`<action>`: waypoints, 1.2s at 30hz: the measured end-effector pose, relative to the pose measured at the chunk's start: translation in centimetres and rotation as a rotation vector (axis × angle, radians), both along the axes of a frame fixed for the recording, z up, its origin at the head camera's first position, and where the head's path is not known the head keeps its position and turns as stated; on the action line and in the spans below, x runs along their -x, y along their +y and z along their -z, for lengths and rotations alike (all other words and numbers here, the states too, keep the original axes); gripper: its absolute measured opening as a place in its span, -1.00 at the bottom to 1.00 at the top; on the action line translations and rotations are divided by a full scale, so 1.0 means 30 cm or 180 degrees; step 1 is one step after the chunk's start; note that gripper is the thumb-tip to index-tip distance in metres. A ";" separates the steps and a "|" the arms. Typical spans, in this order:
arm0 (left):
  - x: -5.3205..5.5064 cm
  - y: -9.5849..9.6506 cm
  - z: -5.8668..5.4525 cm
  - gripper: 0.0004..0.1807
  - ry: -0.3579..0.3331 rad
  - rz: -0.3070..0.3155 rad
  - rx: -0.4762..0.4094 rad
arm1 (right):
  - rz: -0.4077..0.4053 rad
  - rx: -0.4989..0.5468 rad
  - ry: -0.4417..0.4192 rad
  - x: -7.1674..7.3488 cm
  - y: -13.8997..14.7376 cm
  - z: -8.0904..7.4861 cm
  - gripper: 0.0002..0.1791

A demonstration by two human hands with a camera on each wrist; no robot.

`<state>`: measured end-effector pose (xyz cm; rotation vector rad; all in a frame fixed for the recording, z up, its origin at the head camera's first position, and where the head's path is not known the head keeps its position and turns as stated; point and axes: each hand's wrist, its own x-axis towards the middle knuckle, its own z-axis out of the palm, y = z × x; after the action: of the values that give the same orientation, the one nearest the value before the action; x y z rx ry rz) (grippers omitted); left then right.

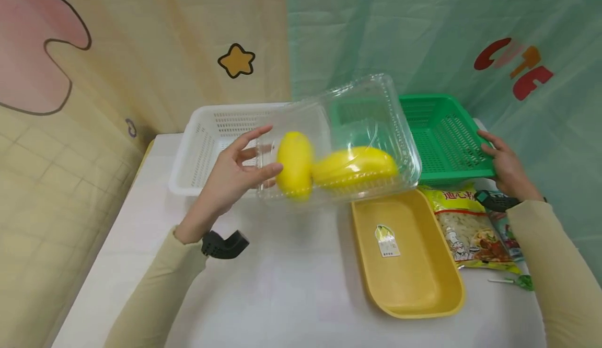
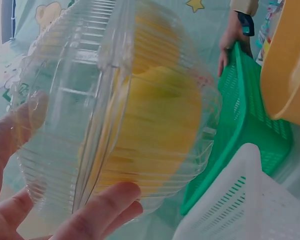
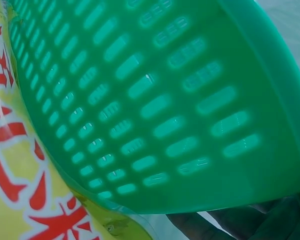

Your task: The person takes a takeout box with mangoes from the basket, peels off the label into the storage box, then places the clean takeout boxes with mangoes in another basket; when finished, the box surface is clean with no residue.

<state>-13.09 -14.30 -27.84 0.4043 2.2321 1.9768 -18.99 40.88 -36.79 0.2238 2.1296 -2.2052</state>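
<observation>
My left hand point(image 1: 230, 173) grips one end of a clear plastic clamshell box point(image 1: 376, 89), thumb in front and fingers behind. Inside lie two smooth yellow fruits that look like mangoes, one upright point(image 1: 295, 165) and one lengthwise point(image 1: 359, 166). The box is held up, tilted, overlapping the white basket point(image 1: 183, 165) and the green basket point(image 1: 442, 144) in the head view. In the left wrist view its ribbed, closed halves point(image 2: 90, 100) show close up. At the green basket's right end, my right hand point(image 1: 508, 167) holds the rim; its fingers point(image 3: 195, 225) show along the basket's edge.
A yellow tray point(image 1: 409, 264) with a sticker stands in front of the green basket. To its right lie a yellow food packet point(image 1: 470, 228), another packet partly under my right forearm, and a small green item point(image 1: 524, 282). A printed curtain point(image 1: 338, 34) hangs behind the baskets.
</observation>
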 end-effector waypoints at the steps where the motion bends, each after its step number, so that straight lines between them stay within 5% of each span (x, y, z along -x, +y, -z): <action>1: 0.025 0.022 -0.007 -0.25 0.0020 -0.0001 -0.0050 | 0.0011 -0.0025 0.0002 0.000 0.000 0.001 -0.37; 7: 0.176 0.163 -0.009 -0.29 0.0212 -0.0062 0.0015 | 0.0059 -0.0117 -0.0002 0.007 -0.004 0.005 -0.37; 11: 0.259 0.279 0.023 -0.28 0.0261 -0.0124 0.0043 | 0.0081 -0.0275 0.0018 0.009 -0.005 0.006 -0.38; 15: 0.324 0.410 0.065 -0.25 0.0388 -0.0239 0.0392 | 0.0111 -0.0295 0.0010 0.006 -0.005 0.007 -0.40; 24: 0.385 0.600 0.125 -0.18 0.0218 -0.0167 0.1155 | 0.0079 -0.0285 0.0022 0.008 -0.001 0.009 -0.39; 36: 0.420 0.699 0.190 -0.16 0.0275 -0.0066 0.1759 | 0.0133 -0.0588 -0.0039 0.008 -0.006 0.008 -0.39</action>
<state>-25.70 6.68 -33.53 0.3965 2.7039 1.2793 -19.23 40.69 -37.04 0.2934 2.3434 -2.0218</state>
